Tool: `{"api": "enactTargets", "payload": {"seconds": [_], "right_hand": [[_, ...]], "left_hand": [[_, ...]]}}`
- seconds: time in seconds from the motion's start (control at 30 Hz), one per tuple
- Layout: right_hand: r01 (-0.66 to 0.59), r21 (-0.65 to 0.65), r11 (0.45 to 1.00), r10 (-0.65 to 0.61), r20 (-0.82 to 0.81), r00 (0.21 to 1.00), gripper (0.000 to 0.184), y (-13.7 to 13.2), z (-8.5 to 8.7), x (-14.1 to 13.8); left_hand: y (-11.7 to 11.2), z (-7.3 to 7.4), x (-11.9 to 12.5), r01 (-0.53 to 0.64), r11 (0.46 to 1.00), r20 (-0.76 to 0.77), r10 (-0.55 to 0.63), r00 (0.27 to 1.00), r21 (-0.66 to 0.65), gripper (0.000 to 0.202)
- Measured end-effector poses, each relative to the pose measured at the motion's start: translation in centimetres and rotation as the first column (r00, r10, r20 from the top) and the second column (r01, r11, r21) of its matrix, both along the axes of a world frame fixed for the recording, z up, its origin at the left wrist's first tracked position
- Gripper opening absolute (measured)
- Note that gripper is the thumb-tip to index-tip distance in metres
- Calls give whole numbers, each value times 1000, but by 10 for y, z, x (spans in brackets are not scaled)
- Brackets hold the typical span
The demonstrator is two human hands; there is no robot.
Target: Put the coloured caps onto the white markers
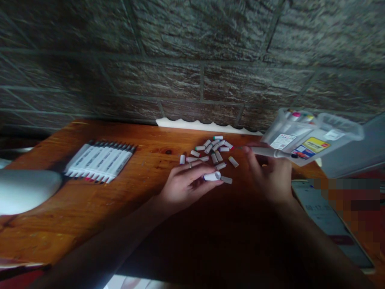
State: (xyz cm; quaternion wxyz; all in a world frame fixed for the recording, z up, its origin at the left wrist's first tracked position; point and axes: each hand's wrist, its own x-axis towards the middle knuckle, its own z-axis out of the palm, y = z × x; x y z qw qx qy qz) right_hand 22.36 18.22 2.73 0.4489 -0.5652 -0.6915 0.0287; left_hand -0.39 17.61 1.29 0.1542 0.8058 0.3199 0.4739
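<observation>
On a wooden table [144,136], the left hand [186,186] pinches a white marker cap [212,176] near scattered caps [210,150]; the right hand [267,172] grips a white marker [266,151] just beside a clear plastic box [313,136].

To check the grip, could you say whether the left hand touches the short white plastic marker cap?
Touching: the head view shows the left hand lying against the short white plastic marker cap.
</observation>
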Motion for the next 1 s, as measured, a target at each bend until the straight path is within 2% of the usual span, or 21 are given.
{"api": "enactTargets", "payload": {"seconds": [0.1, 0.23, 0.3, 0.4, 0.5, 0.63, 0.77, 0.87, 0.93, 1.0], "right_hand": [[-7, -69, 998, 2, -67, 998, 36, 1, 0, 1], [-172, -26, 985, 170, -71, 983, 27, -9, 3, -16], [-212, -10, 977, 211, -61, 976, 25, -12, 2, -22], [-178, -41, 983, 174, -93, 980, 28, -12, -3, -20], [-95, -97, 991, 77, -182, 980, 34, -7, -8, -12], [-31, -143, 989, -17, -318, 948, 43, -3, -9, -8], [-57, -178, 982, -15, -379, 925, 50, -2, -6, -11], [-62, -171, 983, -5, -364, 931, 50, -3, -7, -12], [-64, -157, 986, 4, -354, 935, 51, -3, -9, -12], [-77, -155, 985, 18, -346, 938, 50, -3, -10, -11]], "left_hand": [[0, -1, 0, -1, 1000, 6, 1, 1000, -23, 16], [2, -5, 0, -10, 999, 11, 10, 1000, -52, 16], [2, -6, -1, -15, 998, -2, 15, 1000, -57, 17], [4, -7, -1, -20, 997, -13, 19, 1000, -72, 19], [5, -7, -1, -59, 991, -5, 59, 998, -119, 18], [6, -8, -3, -102, 962, -7, 103, 995, -255, 25], [9, -9, -5, -10, 902, 79, 49, 996, -432, 37], [10, -10, -5, 50, 854, 164, 42, 986, -518, 36], [11, -9, -4, 46, 852, 145, 36, 989, -522, 32], [10, -7, -3, 27, 873, 94, 22, 995, -487, 27]]}}
